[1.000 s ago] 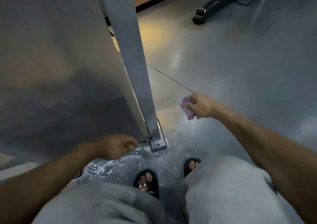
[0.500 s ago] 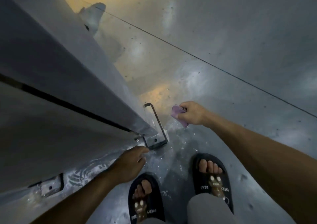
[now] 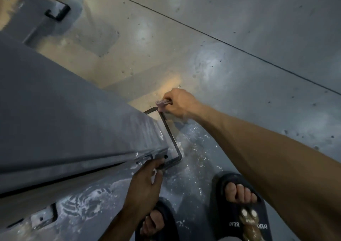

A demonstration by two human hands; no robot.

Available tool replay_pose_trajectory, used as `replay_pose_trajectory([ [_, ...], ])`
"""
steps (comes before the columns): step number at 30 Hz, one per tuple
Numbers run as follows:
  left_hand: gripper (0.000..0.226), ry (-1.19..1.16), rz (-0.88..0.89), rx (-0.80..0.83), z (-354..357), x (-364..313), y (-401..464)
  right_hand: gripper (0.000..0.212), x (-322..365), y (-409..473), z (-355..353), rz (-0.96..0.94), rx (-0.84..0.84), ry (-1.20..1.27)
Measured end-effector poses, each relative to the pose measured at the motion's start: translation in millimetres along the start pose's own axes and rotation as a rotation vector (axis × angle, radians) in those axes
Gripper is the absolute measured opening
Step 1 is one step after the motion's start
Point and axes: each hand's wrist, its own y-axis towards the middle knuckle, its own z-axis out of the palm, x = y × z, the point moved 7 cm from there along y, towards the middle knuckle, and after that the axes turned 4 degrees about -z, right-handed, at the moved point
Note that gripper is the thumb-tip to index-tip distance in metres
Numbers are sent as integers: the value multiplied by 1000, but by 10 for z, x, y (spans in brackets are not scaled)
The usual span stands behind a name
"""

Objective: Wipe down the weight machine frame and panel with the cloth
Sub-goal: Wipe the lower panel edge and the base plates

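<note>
The right hand [image 3: 178, 103] gripped the bunched pink cloth [image 3: 162, 103] in curled fingers and pressed it to the far corner of the foot bracket [image 3: 170, 135] at the base of the grey frame [image 3: 73, 122], so the wiping seemed to have reached the frame's lowest part. The left hand [image 3: 145, 183] rested at the bracket's near corner; I could not tell whether its fingers gripped anything. Next, the cloth probably needed drawing along the bracket's edge, held firmly against the metal.
</note>
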Motion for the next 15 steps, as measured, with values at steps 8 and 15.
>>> replay_pose_trajectory([
  [8,42,49,3,-36,92,20,72,24,609,280,180,-307,-76,-197],
  [15,47,64,43,-64,38,21,68,32,503,224,304,-392,85,-388],
])
